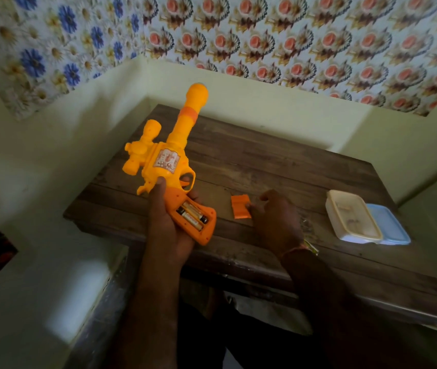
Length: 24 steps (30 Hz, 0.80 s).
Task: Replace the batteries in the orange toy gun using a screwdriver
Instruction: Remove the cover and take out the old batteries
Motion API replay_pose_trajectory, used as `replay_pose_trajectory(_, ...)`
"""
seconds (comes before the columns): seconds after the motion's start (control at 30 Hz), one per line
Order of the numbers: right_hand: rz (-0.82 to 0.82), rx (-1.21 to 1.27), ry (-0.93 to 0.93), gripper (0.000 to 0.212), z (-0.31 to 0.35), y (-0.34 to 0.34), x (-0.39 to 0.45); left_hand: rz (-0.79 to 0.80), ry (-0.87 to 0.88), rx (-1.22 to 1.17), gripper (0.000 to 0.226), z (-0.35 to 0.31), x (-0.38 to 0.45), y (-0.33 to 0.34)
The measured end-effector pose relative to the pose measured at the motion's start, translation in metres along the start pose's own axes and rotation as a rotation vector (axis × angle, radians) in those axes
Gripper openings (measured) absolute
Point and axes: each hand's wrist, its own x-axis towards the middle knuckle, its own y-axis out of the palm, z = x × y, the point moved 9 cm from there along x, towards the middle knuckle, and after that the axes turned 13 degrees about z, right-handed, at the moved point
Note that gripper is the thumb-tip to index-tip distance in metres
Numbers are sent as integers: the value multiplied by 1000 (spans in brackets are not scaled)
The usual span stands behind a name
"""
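Setting: a room in a home, at a corner where two walls meet. Indicators:

- Floral wallpaper [305, 35] covers the upper walls, with blue daisies on one wall and pink flowers on the other, above pale painted plaster.
- A small dark wooden table [278, 166] stands pushed into the corner, extending beyond the fingers.
- A plastic food box [353, 215] rests on its lid [393, 227] on the table, to the right of the fingers.

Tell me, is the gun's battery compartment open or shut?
Open. Two batteries lie bare in the gun grip, and the cover lies on the table by the right hand.
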Motion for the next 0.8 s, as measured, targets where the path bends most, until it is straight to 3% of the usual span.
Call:
replay_pose_trajectory(0.2, 64, -628, 87, 45, -43, -28, -44, 39, -21, 41, 57, -1, -4, 5)
replay_pose_trajectory(0.33, 101, -746, 16, 44, -50, -16, -55, 47, -58, 72, 59, 8, -13, 14)
replay_pose_trajectory(0.47, 71, -399, -90, 36, -48, -24, -61, 55, -86, 57, 66, 17, -22, 21)
replay_pose_trajectory(0.57, 70, 255, -79, 22, -36, -43, -69, 71, -110, 66, 66, 23, -29, 28)
replay_pose_trajectory(0.63, 189, 730, -77, 9, -19, -46, -79, 83, -138, 59, 57, 30, -32, 33)
replay_pose_trajectory(0.67, 245, 857, -127, 13, -5, -50, -86, 86, -152, 55, 53, 32, -34, 35)
replay_pose_trajectory(0.73, 275, 917, -246, 33, 18, -62, -96, 79, -163, 60, 53, 36, -34, 36)
replay_pose_trajectory(0.8, 173, 925, -327, 27, 32, -75, -104, 82, -167, 55, 55, 39, -34, 36)
